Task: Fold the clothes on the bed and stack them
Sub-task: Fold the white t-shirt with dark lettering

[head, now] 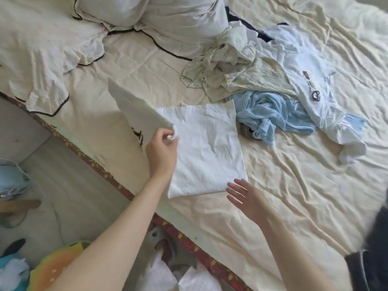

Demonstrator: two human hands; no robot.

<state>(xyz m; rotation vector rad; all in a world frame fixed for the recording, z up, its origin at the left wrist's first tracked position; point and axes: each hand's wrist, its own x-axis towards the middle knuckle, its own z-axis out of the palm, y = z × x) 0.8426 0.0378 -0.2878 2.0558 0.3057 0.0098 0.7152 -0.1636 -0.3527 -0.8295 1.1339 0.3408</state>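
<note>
A white T-shirt (205, 148) lies partly folded near the bed's left edge. My left hand (162, 152) pinches its left flap, which is lifted off the bed and shows a bit of black print underneath. With straight fingers and nothing in it, my right hand (244, 196) hovers at the shirt's lower right corner. Behind the shirt lie unfolded clothes: a light blue knit (273, 114), a pale green crumpled garment (231, 68) and a white shirt with a small print (315, 80).
The cream sheet (294, 196) covers the bed, wrinkled. White pillows with black piping (147, 13) sit at the back left. A dark garment (373, 259) lies at the lower right. The bed's patterned edge (189, 242) runs diagonally, with floor clutter below it.
</note>
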